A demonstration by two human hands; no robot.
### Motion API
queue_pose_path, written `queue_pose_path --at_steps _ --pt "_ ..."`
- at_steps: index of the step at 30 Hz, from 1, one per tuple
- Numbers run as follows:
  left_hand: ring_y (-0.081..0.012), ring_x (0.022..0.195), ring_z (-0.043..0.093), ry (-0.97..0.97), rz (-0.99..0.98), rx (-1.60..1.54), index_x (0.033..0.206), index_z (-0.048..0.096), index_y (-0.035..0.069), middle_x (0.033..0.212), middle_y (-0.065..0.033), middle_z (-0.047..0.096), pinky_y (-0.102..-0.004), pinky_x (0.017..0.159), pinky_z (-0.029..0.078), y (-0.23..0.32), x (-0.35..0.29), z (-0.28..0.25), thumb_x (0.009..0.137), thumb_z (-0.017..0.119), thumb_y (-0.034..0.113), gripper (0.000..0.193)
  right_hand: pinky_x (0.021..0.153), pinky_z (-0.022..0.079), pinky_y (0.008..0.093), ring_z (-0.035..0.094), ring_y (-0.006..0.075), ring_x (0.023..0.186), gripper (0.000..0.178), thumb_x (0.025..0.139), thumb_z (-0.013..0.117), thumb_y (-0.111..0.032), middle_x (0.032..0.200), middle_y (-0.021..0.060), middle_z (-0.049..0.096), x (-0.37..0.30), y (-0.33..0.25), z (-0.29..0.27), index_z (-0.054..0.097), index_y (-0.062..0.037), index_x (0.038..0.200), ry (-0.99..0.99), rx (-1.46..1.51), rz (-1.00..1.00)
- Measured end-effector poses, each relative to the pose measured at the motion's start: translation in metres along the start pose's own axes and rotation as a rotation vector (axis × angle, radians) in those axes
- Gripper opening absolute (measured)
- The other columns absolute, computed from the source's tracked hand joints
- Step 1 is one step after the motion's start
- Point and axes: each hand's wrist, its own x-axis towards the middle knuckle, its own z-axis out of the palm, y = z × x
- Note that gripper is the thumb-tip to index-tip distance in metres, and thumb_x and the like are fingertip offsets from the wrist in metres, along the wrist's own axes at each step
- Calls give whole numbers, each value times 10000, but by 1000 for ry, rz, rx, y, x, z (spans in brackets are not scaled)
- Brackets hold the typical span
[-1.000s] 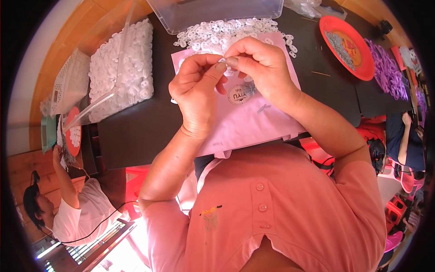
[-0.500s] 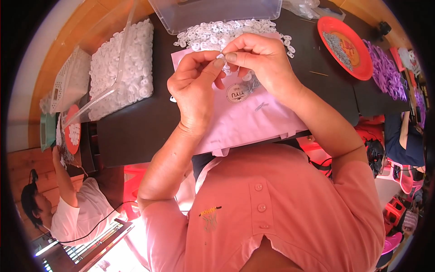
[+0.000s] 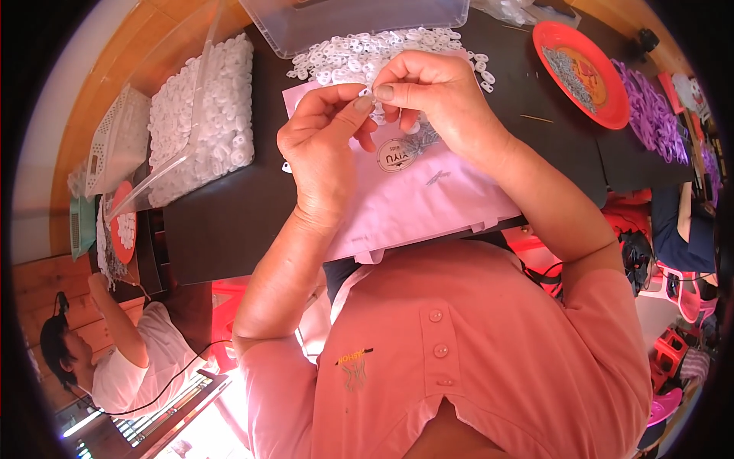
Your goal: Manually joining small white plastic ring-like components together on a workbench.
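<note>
My left hand (image 3: pixel 323 149) and my right hand (image 3: pixel 447 96) meet fingertip to fingertip above a pink cloth bag (image 3: pixel 417 210). Thumb and forefinger of the left are pinched on a small white oval plastic piece, mostly covered by the fingers. The right thumb and forefinger are also pinched at it; whatever lies between them is too small to make out. Just beyond the hands is a heap of white oval pieces (image 3: pixel 344 55) with holes. Under my right hand, a cluster of small grey metal pins (image 3: pixel 420 140) rests on the bag, with a few loose pins (image 3: pixel 438 178) nearer me.
A clear plastic bin (image 3: pixel 359 23) stands behind the heap. At left is a big block of white pieces (image 3: pixel 210 115). To the right are a red plate (image 3: pixel 547 37) of grey pins and purple straps (image 3: pixel 650 115). Another person (image 3: pixel 141 344) sits at far left.
My hands stay together over the bag, with only slight finger movement. The whole view has shifted a little. The person at far left has lowered an arm slightly.
</note>
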Motion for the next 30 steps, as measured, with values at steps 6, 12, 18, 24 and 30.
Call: queue_pose_path --at_steps 6,12,18,24,30 --pt "-156 646 608 -18 -171 -24 968 629 -53 812 -110 661 -271 549 471 0 5 -2 905 638 45 117 519 466 218 578 66 623 71 878 642 -80 720 7 626 3 8 -3 669 -17 856 16 -17 -59" --pt "-146 638 598 -62 -139 32 954 636 -46 803 -101 662 -261 548 464 3 4 -4 903 647 61 119 554 476 201 579 58 686 87 915 628 -110 758 -3 628 1 8 -5 661 -31 908 -33 -98 -74" --pt "-107 624 575 -71 -102 189 935 643 -33 787 -67 655 -233 527 439 7 4 -4 906 639 69 106 557 465 196 565 52 682 86 922 616 -116 737 -25 601 2 11 -4 656 -43 903 -40 -132 -76" --pt "-69 581 541 -62 -91 193 889 629 -5 742 -29 627 -207 475 408 -4 3 -3 910 637 67 76 553 450 198 549 44 672 77 913 614 -107 730 -33 591 1 14 -3 654 -46 890 -40 -204 -69" --pt "-47 551 511 -25 -64 94 859 611 18 713 -3 604 -192 452 391 -12 -3 -4 919 619 58 72 553 439 210 537 50 656 63 904 616 -89 732 -31 598 0 16 8 655 -43 885 -29 -94 -49"
